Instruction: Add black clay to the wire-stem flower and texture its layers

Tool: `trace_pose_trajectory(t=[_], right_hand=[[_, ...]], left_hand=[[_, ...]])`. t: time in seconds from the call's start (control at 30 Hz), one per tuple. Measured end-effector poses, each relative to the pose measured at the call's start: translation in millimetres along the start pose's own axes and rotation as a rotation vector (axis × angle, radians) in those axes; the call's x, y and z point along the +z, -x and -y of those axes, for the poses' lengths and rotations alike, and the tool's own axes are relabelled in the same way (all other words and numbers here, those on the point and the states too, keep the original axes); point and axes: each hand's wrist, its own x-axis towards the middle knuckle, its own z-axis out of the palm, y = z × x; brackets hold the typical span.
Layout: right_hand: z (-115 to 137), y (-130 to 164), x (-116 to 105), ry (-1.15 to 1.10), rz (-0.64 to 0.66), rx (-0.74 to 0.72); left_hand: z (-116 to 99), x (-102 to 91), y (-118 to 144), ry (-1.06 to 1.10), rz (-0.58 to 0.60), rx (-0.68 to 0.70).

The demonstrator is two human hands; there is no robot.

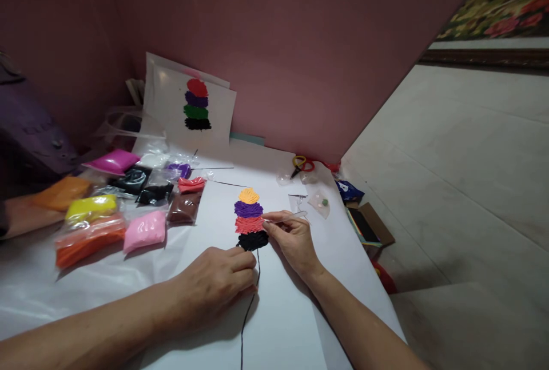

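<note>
Risk of smearing the clay stack

Left hand (pixel 223 278) presses the black blob (pixel 253 240) on the white sheet (pixel 283 313); right hand (pixel 291 235) pinches what looks like a thin tool (pixel 286 217), which could gouge neighbouring colours.

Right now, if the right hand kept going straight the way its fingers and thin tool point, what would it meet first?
The right hand points left with its thin tool. First in line looks like the red clay patch of the coloured stack on the white sheet, though the tip's height above it is unclear.

We count two hands (pixel 223 278) (pixel 291 238), four colour patches on our sheet (pixel 283 313), four on the propped sheet (pixel 171 107), and one pair of scissors (pixel 302 164).
</note>
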Motion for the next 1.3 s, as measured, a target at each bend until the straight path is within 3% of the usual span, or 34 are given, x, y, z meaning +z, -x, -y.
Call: trace_pose_trajectory(t=[1.3], right_hand=[[7.3, 1.1, 3.9, 0.076, 0.114, 0.036]], left_hand=[[1.0, 2.5, -0.2, -0.023, -0.010, 0.005]])
